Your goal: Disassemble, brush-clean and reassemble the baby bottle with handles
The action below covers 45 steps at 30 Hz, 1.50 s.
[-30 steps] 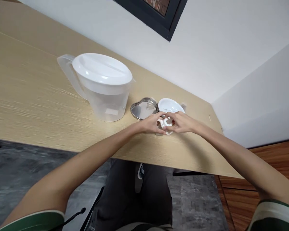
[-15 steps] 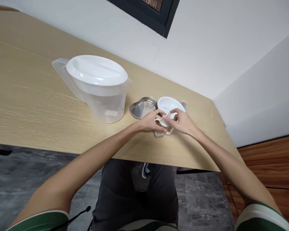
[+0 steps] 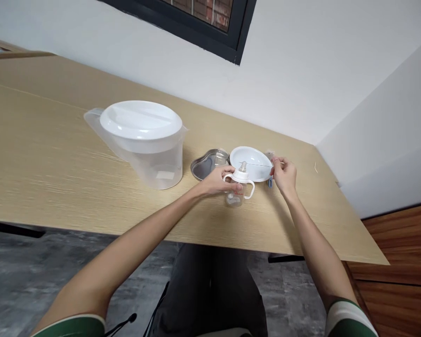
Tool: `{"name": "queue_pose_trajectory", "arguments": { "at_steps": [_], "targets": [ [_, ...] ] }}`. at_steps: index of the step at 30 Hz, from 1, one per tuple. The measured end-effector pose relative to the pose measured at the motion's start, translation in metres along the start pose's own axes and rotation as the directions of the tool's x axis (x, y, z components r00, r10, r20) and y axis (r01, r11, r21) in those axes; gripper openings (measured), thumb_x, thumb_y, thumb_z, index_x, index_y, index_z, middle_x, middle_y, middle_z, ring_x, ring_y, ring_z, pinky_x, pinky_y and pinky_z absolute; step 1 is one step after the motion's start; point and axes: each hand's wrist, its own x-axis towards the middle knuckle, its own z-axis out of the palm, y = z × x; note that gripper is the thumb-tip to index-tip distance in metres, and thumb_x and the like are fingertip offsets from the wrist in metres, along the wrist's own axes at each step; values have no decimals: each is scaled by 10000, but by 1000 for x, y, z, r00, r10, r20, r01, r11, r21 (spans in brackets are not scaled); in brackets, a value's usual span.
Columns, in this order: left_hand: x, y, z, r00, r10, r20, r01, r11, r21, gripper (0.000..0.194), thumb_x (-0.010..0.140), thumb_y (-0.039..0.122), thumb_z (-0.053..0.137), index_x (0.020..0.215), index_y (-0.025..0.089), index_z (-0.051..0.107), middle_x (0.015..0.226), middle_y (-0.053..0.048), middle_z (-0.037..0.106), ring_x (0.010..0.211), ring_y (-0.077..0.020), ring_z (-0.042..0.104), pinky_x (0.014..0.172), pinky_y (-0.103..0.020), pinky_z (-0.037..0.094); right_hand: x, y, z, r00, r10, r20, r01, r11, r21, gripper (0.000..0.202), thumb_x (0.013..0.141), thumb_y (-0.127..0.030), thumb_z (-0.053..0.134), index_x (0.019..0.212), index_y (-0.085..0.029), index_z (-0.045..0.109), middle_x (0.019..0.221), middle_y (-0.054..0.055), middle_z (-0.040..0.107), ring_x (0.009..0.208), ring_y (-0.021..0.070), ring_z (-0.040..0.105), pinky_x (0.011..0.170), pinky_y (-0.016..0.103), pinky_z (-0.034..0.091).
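Observation:
A clear baby bottle (image 3: pixel 234 199) with a white collar, two white handles and a clear nipple stands upright near the middle of the table. My left hand (image 3: pixel 219 180) is wrapped round it from the left. To the right of the white bowl (image 3: pixel 250 159), my right hand (image 3: pixel 284 174) is closed in a pinch on the end of a thin dark wire-like strand (image 3: pixel 257 164), which runs leftward across the bowl to near the nipple. Behind my left hand lies a metal kidney-shaped tray (image 3: pixel 205 164) with a clear piece in it.
A large clear pitcher (image 3: pixel 154 164) with a white lid stands at the left. A small blue item (image 3: pixel 270 182) is beside the bowl, below my right hand. The wooden table (image 3: pixel 56 164) meets a white wall behind. A thin white strip (image 3: pixel 315 167) lies at the right.
My right hand has moved off the bottle top to the right and now holds the strand. My left hand stays on the bottle, which now looks more upright. The view has shifted slightly.

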Motion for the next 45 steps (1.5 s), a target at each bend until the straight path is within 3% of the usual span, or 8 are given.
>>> {"name": "queue_pose_trajectory", "arguments": {
  "at_steps": [9, 17, 29, 33, 35, 38, 41, 45],
  "targets": [
    [-1, -5, 3, 990, 81, -114, -64, 987, 150, 703, 536, 334, 966, 1141, 140, 668, 1177, -123, 700, 1061, -262, 678, 933, -384, 527, 35, 62, -2, 925, 113, -362, -55, 985, 165, 310, 861, -461, 521, 761, -183, 615, 492, -55, 487, 463, 120, 458, 504, 257, 367],
    [0, -19, 1, 994, 72, -81, -52, 972, 229, 694, 569, 348, 964, 1161, 153, 659, 1189, -112, 691, 1108, -264, 672, 990, -408, 508, 36, 98, -7, 923, 170, -345, -130, 982, 138, 284, 828, -434, 502, 735, -187, 607, 518, -49, 488, 506, 130, 465, 543, 267, 377],
    [-7, -7, -6, 998, 61, -35, -48, 953, 300, 878, 500, 374, 996, 1241, 192, 562, 1113, -110, 736, 1062, -266, 675, 907, -359, 486, 41, 96, -11, 896, 222, -384, -141, 963, 229, 194, 806, -332, 515, 718, -186, 607, 502, -34, 490, 481, 141, 459, 524, 276, 344],
    [-8, -6, -22, 947, 280, -157, -217, 919, 329, 617, 827, 683, 667, 1147, 158, 621, 993, -110, 735, 831, -206, 647, 757, -322, 477, 42, 102, -13, 891, 194, -411, -128, 975, 183, 230, 846, -342, 502, 723, -182, 612, 514, -30, 493, 495, 144, 468, 552, 280, 357],
    [-7, -3, -31, 896, 374, -241, -245, 868, 433, 542, 942, 652, 505, 1116, 157, 642, 957, -100, 731, 828, -209, 637, 770, -333, 476, 42, 106, -12, 890, 176, -421, -128, 982, 140, 266, 869, -365, 491, 725, -180, 617, 519, -32, 487, 509, 145, 471, 576, 284, 372],
    [4, 5, -45, 853, 360, -378, -28, 755, 656, 307, 975, 427, 533, 1110, 177, 650, 1064, -93, 727, 920, -220, 655, 825, -338, 486, 42, 113, -11, 885, 161, -437, -140, 987, 82, 308, 885, -405, 497, 720, -181, 628, 522, -34, 479, 535, 154, 478, 615, 293, 394],
    [27, 12, -60, 911, 292, -292, 95, 541, 836, 359, 930, 241, 513, 1270, 173, 608, 1307, -128, 648, 1106, -255, 623, 900, -361, 499, 40, 115, -8, 880, 162, -447, -150, 987, 62, 305, 884, -402, 497, 714, -188, 631, 542, -25, 505, 554, 162, 488, 644, 300, 401],
    [65, 8, -76, 997, 52, -62, 48, 243, 969, 500, 889, 178, 547, 1388, 145, 556, 1475, -163, 545, 1381, -322, 454, 1154, -453, 344, 37, 109, -5, 889, 145, -435, -146, 989, 31, 297, 886, -383, 483, 703, -198, 626, 535, -32, 494, 550, 162, 463, 676, 305, 396]
  ]
}}
